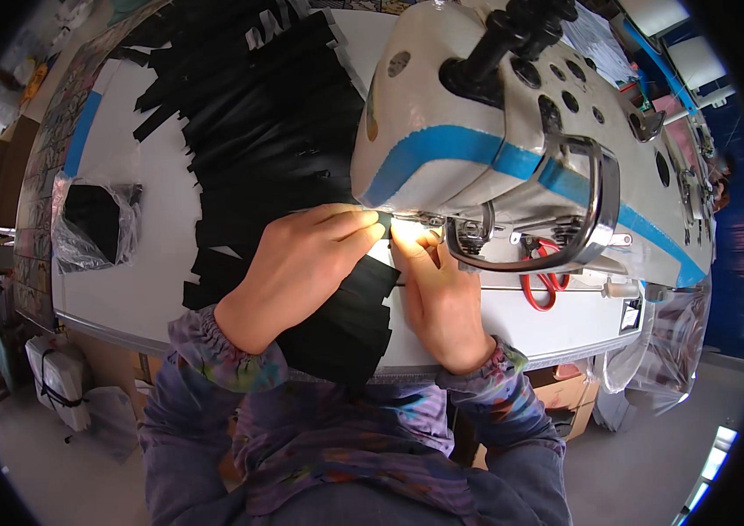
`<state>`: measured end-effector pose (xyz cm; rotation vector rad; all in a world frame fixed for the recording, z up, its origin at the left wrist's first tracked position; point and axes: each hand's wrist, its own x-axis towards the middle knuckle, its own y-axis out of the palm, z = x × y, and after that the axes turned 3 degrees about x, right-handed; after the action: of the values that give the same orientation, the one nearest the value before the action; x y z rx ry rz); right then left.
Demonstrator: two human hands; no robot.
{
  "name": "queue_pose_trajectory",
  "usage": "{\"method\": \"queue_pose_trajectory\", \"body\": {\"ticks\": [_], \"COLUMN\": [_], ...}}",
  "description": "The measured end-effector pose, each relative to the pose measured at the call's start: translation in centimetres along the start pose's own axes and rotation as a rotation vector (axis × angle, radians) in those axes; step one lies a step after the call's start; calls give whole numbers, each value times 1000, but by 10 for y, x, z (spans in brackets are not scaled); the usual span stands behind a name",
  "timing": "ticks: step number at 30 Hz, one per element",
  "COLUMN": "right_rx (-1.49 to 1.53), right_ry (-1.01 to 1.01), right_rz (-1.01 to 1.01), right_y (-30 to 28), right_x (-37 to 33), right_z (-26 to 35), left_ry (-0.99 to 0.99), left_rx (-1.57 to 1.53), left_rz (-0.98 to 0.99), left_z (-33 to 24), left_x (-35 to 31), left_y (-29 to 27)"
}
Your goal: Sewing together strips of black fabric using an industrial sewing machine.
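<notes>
We pinch cloth (pixel 271 158) with left hand (pixel 297 267) by machine (pixel 442 114); can't tell right hand (pixel 444 302) grip. Cloth crosses near edge of tabletop (pixel 148 289).

With the clock centred between the left hand's fingers (pixel 356 223) and right hand's fingers (pixel 418 254), fabric strips (pixel 266 162) spread across the worktop (pixel 139 302) from seven round to eleven. The sewing machine (pixel 437 110) stands from twelve past three. Scissors (pixel 527 291) lie between three and four, a plastic bag (pixel 129 230) at nine beyond the strips. Below the worktop, a carton (pixel 575 401) sits between four and five.
</notes>
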<state>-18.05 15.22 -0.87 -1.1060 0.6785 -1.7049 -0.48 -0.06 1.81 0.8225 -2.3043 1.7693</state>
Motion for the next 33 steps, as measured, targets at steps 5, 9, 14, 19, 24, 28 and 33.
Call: {"method": "queue_pose_trajectory", "body": {"ticks": [5, 9, 14, 19, 24, 28, 33], "right_rx": [19, 12, 24, 21, 2, 68, 59], "right_ry": [51, 59, 62, 64, 37, 119, 93], "right_rz": [40, 42, 28, 48, 25, 103, 84], "right_y": [0, 0, 1, -2, 1, -5, -3], "right_x": [-3, -3, -3, -2, -5, -2, -4], "right_z": [-2, -2, -2, 0, -4, 5, 0], "left_ry": [-19, -24, -32, -43, -56, -56, -65], "left_rx": [25, 4, 1, 9, 7, 1, 22], "left_rz": [20, 11, 38, 40, 33, 17, 42], "left_z": [0, 0, 1, 1, 3, 6, 7], "left_x": [1, 1, 1, 1, 5, 6, 10], "left_y": [-1, 1, 0, -1, 0, 0, -1]}}
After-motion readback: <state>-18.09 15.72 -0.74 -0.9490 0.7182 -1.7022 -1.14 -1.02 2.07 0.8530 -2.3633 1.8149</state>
